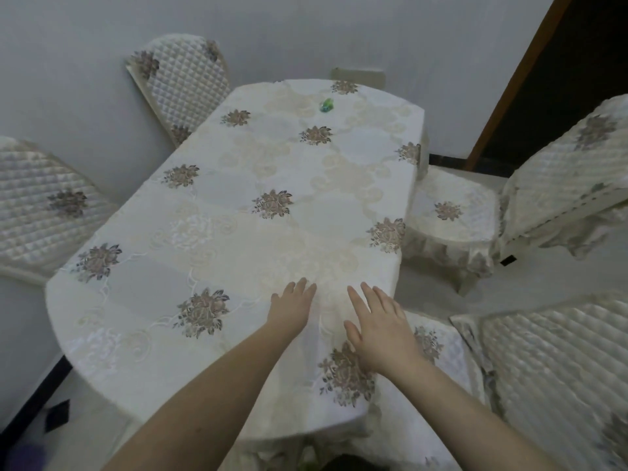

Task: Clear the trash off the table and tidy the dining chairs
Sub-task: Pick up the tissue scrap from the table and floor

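Both hands (pixel 334 317) flat on tablecloth (pixel 238 205), green wrapper (pixel 327 105) far end

**Cream cloth, mauve flowers, one green speck**

The tablecloth (pixel 210 232) is cream-white with pale beige scrollwork and scattered mauve-brown flower clusters. At 12 o'clock on it lies a small bright green scrap (pixel 327 105). The quilted chair covers (pixel 44 212) at 9 and 3 o'clock are off-white, diamond-stitched, carrying the same dusky flowers. The wall (pixel 85 35) is pale grey.

home dining room, clothed table (pixel 238 205), quilted chairs (pixel 452 215) (matching florals)
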`<move>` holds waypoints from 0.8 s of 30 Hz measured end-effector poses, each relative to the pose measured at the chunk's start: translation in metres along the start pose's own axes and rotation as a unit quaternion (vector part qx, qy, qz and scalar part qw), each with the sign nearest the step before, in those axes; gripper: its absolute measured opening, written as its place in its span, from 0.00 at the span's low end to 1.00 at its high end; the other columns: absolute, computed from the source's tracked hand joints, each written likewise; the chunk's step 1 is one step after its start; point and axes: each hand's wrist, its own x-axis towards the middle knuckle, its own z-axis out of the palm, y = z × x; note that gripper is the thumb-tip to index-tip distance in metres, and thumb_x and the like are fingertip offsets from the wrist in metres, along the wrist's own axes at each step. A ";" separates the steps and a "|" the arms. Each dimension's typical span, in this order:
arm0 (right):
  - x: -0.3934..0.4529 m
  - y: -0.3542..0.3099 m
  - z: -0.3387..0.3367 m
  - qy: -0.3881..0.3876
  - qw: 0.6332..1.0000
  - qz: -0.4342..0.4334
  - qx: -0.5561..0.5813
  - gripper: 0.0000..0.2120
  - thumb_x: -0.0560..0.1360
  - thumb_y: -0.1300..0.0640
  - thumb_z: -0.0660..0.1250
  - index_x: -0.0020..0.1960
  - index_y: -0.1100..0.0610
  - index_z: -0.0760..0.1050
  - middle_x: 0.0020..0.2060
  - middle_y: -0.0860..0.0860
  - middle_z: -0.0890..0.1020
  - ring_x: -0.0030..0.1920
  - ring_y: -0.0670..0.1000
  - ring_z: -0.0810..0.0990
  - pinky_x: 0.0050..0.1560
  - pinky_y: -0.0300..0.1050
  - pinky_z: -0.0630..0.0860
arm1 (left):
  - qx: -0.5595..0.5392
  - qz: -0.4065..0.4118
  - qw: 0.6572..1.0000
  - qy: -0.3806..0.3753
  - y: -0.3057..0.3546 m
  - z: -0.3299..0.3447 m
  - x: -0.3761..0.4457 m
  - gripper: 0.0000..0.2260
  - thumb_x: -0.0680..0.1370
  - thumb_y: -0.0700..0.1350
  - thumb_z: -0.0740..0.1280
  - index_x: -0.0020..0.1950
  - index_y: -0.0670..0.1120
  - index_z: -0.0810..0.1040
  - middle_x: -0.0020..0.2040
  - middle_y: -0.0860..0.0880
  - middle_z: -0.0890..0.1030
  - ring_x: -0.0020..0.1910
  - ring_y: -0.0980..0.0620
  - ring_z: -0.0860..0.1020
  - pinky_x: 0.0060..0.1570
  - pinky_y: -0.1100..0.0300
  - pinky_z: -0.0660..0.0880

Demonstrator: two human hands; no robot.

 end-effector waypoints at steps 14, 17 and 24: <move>0.021 0.064 -0.006 -0.041 0.998 -0.057 0.006 0.29 0.81 0.44 0.52 0.78 0.52 0.49 0.77 0.55 0.53 0.76 0.56 0.53 0.73 0.54 0.52 | -0.386 -0.125 0.907 0.111 0.044 -0.026 -0.012 0.09 0.77 0.47 0.67 0.57 0.49 0.80 0.50 0.50 0.82 0.48 0.50 0.79 0.47 0.61 0.72; 0.017 0.071 -0.012 -0.043 0.997 -0.063 0.004 0.30 0.81 0.44 0.52 0.78 0.51 0.47 0.77 0.55 0.53 0.76 0.57 0.54 0.73 0.55 0.53 | -0.574 -0.149 0.798 0.108 0.055 -0.047 -0.043 0.08 0.78 0.48 0.67 0.56 0.53 0.80 0.49 0.49 0.83 0.47 0.53 0.82 0.52 0.56 0.78; -0.015 0.076 -0.025 -0.022 0.997 -0.078 -0.002 0.31 0.81 0.44 0.52 0.78 0.51 0.46 0.78 0.55 0.52 0.75 0.57 0.56 0.73 0.54 0.55 | -0.888 -0.145 0.422 0.113 0.075 -0.085 -0.115 0.11 0.81 0.38 0.60 0.58 0.38 0.79 0.57 0.45 0.78 0.53 0.52 0.79 0.51 0.63 0.78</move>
